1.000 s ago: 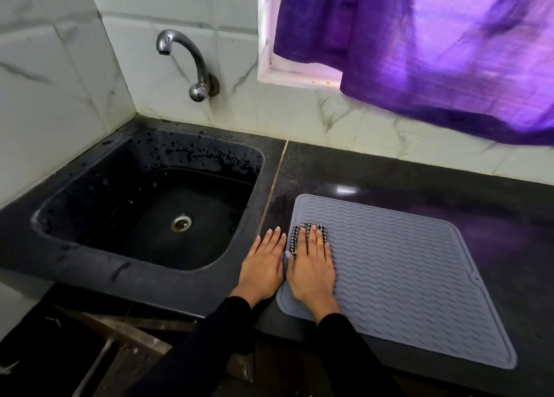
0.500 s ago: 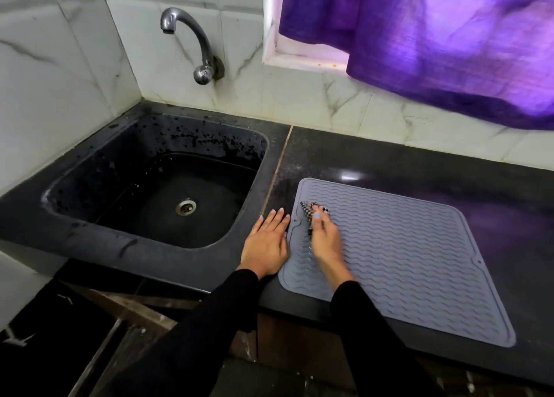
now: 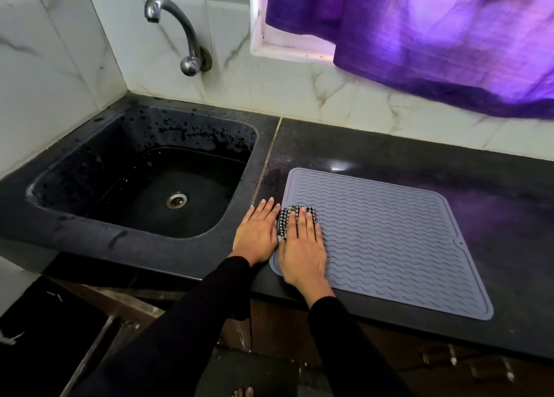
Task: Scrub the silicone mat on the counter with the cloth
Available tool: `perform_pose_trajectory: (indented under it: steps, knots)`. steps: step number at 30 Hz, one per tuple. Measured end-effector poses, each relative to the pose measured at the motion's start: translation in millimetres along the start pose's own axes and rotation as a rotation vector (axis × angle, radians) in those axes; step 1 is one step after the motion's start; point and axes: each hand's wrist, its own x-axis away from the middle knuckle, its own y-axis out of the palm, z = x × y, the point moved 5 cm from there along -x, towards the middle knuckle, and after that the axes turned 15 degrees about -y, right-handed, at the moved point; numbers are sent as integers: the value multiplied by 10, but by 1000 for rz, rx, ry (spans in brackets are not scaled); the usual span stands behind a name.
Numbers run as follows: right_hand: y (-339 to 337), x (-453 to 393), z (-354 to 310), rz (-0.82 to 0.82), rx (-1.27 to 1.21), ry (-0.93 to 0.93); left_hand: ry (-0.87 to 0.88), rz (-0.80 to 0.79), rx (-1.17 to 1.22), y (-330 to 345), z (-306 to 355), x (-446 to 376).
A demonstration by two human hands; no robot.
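Observation:
A grey silicone mat (image 3: 389, 241) with wavy ridges lies flat on the black counter (image 3: 419, 163). A small black-and-white checked cloth (image 3: 283, 221) sits on the mat's left part. My right hand (image 3: 302, 247) presses flat on the cloth with fingers stretched out, so only the cloth's far and left edges show. My left hand (image 3: 257, 232) lies flat on the counter just left of the mat's edge, fingers apart, holding nothing.
A black sink (image 3: 144, 181) with a metal drain sits left of the mat, with water drops on its walls. A curved metal tap (image 3: 177, 28) hangs above it. A purple curtain (image 3: 434, 37) hangs over the back wall tiles.
My right hand has gone from bunching the cloth near the mat's far left corner to lying flat on it, a little nearer to me. My left hand stays put.

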Motion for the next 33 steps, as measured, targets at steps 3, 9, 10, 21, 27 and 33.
perform_pose_trajectory:
  steps: [3, 9, 10, 21, 27, 33]
  knots:
    - [-15, -30, -3, -22, 9, -15, 0, 4, 9, -1, 4, -9]
    - [-23, -70, 52, -58, 10, -59, -1, 2, -4, -14, 0, 6]
    - [-33, -80, 88, -56, -38, -60, 3, 5, -7, -23, 4, 10]
    - [-498, 6, 373, 277, -926, 276, 15, 60, 38, -67, 15, 41]
    - [-12, 154, -30, 87, 55, 15, -3, 42, 19, -34, 13, 6]
    - [-7, 94, 15, -52, 53, -8, -10, 26, 19, -33, 17, 6]
